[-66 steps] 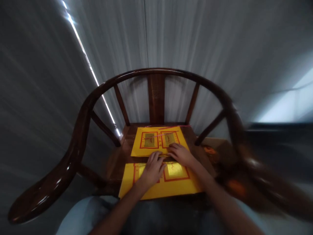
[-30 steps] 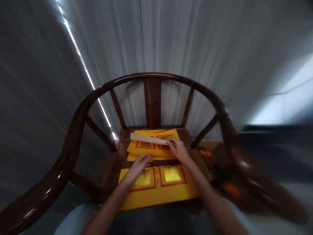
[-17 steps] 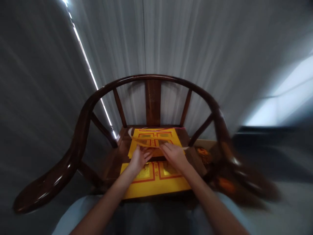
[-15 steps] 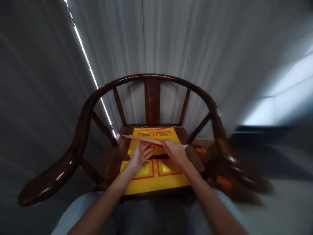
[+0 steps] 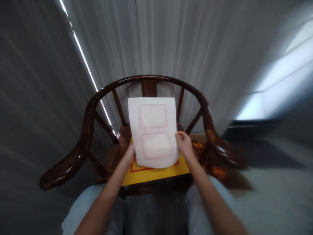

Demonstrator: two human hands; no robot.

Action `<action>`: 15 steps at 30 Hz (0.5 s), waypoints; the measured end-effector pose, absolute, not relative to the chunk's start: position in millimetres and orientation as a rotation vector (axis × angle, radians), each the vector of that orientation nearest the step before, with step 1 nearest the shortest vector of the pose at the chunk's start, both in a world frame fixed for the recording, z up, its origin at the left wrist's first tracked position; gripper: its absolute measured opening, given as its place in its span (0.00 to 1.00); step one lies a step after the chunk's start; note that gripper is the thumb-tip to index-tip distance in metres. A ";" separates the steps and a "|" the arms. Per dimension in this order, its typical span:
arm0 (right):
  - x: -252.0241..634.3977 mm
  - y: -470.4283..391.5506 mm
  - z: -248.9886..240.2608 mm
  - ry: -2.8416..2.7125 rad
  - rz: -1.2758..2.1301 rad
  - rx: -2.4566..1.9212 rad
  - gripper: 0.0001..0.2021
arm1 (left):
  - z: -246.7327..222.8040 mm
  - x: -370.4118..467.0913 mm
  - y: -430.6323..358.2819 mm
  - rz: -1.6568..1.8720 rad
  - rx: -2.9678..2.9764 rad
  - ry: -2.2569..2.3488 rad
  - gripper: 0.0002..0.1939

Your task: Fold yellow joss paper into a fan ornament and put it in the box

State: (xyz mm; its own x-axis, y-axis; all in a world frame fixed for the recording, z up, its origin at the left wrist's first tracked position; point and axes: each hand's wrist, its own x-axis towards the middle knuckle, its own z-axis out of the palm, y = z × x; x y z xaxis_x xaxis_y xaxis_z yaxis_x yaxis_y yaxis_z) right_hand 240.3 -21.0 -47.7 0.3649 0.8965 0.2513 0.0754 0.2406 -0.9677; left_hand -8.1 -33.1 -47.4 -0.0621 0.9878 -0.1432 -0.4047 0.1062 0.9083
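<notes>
A sheet of paper [image 5: 154, 130] stands nearly upright above the chair seat, its white back towards me, with two pinkish-red rectangles showing through. My right hand [image 5: 184, 143] pinches its right edge between thumb and fingers. At the lower left edge is my left hand [image 5: 132, 149]; its fingers are hidden behind the sheet. Below lies yellow paper [image 5: 141, 178] with red printed lines, at the front of the seat. The raised sheet covers most of what lies on the seat.
A dark wooden armchair [image 5: 117, 84] with a curved back rail surrounds the work, its arms reaching out on both sides. Grey ribbed wall panels [image 5: 161, 39] stand behind it. On the right, a box [image 5: 199, 137] with orange-patterned things is beside the chair.
The sheet has been turned from nearly edge-on to upright, its white back facing me. My right hand has moved to its right edge; my left hand has shifted left, fingers now behind it.
</notes>
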 end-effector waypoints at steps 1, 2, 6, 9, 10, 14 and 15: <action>244.2 -21.2 -51.6 -1.039 0.756 -1.234 0.11 | -44.5 -11.0 -33.1 1.335 0.771 0.994 0.25; 247.9 -22.4 -55.5 -1.026 0.763 -1.258 0.10 | -41.6 -13.5 -33.0 1.321 0.766 0.972 0.28; 255.8 -37.5 -72.0 -0.994 0.792 -1.292 0.09 | -40.6 -17.1 -32.1 1.223 0.699 0.876 0.38; 253.1 -56.0 -86.7 -0.937 0.876 -1.283 0.12 | -55.4 -14.5 -31.7 1.089 0.728 0.894 0.30; 251.3 -61.6 -91.0 -0.924 0.915 -1.276 0.13 | -61.6 -13.6 -31.2 1.054 0.757 0.944 0.26; 249.4 -73.1 -98.5 -0.878 1.264 -1.140 0.14 | -76.0 -12.6 -26.3 1.108 0.851 1.186 0.22; 251.1 -73.4 -97.6 -0.847 1.365 -1.081 0.14 | -75.5 -12.8 -25.1 1.138 0.861 1.207 0.22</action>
